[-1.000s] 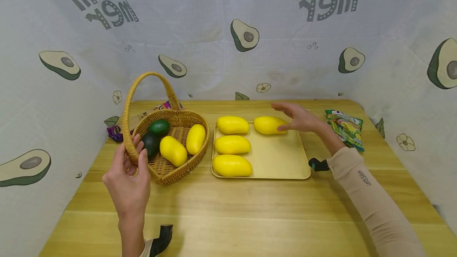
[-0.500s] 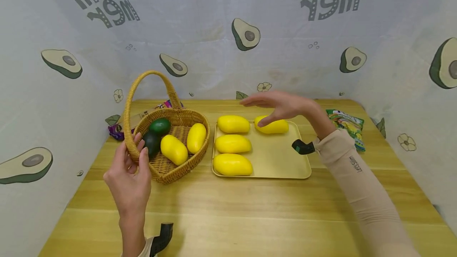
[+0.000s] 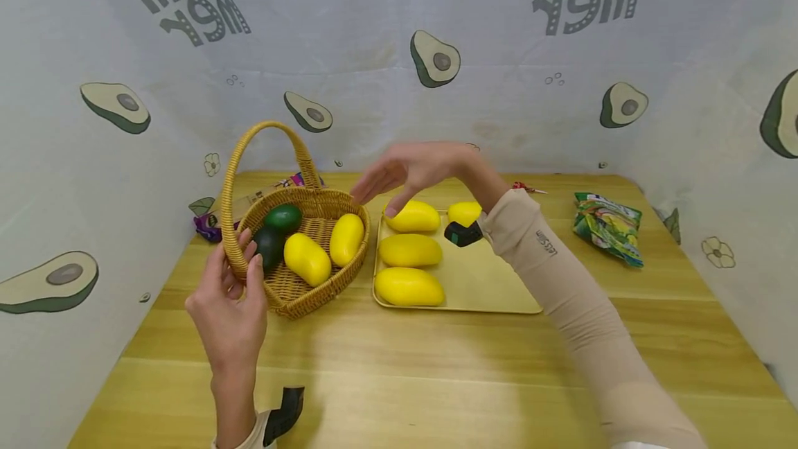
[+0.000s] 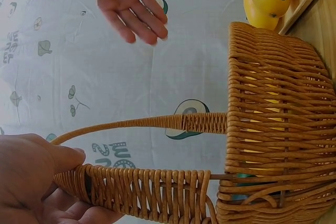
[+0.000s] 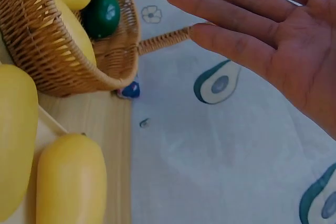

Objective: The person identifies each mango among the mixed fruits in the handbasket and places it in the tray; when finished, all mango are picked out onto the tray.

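Six yellow fruits [image 3: 409, 287] in view: two inside the wicker basket [image 3: 312, 300], four on the shallow tray [image 3: 486, 283]. The basket is at the left of the counter [image 3: 386, 373], just beside the tray. Two dark green fruits [image 3: 269, 248] lie together at the basket's left side; the yellow pair lies to their right.

Left hand [image 3: 231, 310]: grip curled about the near lower part of the basket's handle [image 3: 232, 179]. The left wrist view shows the thumb on one side of the handle and the fingers on the other.

Right hand [image 3: 414, 168]: raised, near the gap between basket and tray. Grip wide, fingers extended, thumb spread apart, nothing held. The left wrist view shows it clear of the basket rim.

On the tray, three yellow fruits form a column along the left side. The fourth is at the back, partly hidden by the right sleeve [image 3: 573, 296] and a black wrist fitting [image 3: 464, 233].

Surroundings: green packet [image 3: 607, 227] at the right of the counter; purple-ended package [image 3: 208, 227] behind the basket, partly covered; small red item [image 3: 524, 188] near the back edge, too small to identify. Avocado-printed cloth [image 3: 374, 19] hangs behind.
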Available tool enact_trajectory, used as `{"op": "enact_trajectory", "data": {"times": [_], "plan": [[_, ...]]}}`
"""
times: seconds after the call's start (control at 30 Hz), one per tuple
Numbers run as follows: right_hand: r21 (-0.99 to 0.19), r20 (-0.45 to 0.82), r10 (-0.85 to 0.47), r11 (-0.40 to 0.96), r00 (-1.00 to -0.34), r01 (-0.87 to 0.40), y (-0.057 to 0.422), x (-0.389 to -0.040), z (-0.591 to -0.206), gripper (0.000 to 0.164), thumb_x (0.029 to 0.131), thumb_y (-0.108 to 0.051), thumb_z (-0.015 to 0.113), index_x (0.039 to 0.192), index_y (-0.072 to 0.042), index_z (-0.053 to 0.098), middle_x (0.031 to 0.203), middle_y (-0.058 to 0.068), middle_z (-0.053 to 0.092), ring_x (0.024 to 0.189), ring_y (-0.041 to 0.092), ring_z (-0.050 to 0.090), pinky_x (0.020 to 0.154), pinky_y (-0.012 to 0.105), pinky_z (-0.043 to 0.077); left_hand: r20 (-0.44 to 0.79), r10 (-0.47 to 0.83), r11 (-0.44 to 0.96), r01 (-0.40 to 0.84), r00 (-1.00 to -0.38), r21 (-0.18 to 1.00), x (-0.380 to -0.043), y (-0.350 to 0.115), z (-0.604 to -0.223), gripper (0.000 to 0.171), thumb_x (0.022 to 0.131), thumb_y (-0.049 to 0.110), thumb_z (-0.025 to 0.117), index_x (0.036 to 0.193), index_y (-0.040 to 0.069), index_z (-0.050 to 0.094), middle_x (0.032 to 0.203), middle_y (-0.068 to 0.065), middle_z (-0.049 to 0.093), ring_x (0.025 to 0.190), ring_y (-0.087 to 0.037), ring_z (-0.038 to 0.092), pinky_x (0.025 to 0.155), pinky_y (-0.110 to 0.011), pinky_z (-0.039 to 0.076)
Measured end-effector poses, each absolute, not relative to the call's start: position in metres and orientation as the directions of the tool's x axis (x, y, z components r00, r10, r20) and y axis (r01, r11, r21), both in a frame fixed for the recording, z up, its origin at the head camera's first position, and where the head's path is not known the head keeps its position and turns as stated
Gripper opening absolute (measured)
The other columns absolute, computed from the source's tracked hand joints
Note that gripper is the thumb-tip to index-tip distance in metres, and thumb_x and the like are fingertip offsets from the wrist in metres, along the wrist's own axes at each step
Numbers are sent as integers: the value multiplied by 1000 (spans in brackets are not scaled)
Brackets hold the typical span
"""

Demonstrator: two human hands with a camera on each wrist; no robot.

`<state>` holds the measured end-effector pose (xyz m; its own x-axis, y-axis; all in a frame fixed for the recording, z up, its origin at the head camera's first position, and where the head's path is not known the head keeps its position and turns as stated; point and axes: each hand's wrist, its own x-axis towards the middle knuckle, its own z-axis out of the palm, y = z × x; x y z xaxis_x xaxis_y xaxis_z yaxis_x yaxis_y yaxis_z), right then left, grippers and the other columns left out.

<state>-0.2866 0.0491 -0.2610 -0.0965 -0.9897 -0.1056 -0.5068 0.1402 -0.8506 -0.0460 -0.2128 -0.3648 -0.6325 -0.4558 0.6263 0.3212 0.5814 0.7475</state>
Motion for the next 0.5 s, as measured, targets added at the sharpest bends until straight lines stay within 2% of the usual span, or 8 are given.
{"op": "enact_trajectory", "data": {"times": [0.1,0.17,0.3,0.5], "plan": [[-877,-130,-989,148,-69,-456,28,-296,-269,59,99,-4,79,149,13,53,150,22,63,144,37,57,123,43,47,622,-457,575,321,-636,752,-46,-213,-365,39,100,-4,74,138,-2,70,132,-10,76,112,3,72,87,-9,56],[-885,-148,-986,168,-79,-435,14,-300,-274,54,99,0,77,148,12,56,148,20,65,141,36,60,122,44,48,620,-459,573,321,-637,754,-46,-213,-365,38,100,-4,74,138,-2,70,132,-11,76,113,3,72,87,-9,56],[-884,-187,-975,222,-124,-412,-10,-306,-284,50,100,3,74,147,11,58,144,19,68,134,32,66,117,43,53,620,-459,577,318,-636,753,-46,-213,-365,37,100,-4,74,137,-3,70,132,-10,76,112,3,72,87,-9,56],[-870,-229,-950,298,-214,-393,-40,-315,-300,46,100,-1,76,143,8,63,138,17,72,125,27,71,109,35,58,626,-455,576,327,-633,749,-47,-214,-365,37,100,-3,74,136,-3,70,132,-10,76,112,2,73,87,-10,57]]}}
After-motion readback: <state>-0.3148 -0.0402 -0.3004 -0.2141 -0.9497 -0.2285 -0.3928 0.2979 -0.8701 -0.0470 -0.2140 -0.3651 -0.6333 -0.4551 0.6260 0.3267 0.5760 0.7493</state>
